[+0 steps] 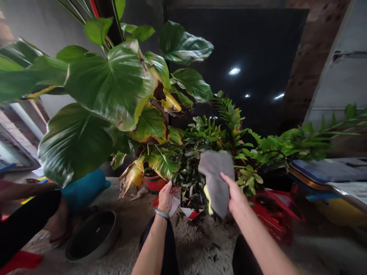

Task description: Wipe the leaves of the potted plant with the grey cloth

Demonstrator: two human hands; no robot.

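While right fingers [227, 179] pinch gray cloth [216, 183], left fingers [168, 188] curl, hold unclear, gritty floor [126, 236], dark panel [258, 46]

Premises: a roughly finished room or covered area; whether domestic or commercial cannot be determined. Evidence: a coarse, littered floor [209, 254]; bare brickwork [317, 49] beside a glossy dark panel [249, 42] showing bright reflections [234, 71]; massed leafy plants [111, 80]; a red pot [155, 184]; a round basin [114, 229] at floor level.
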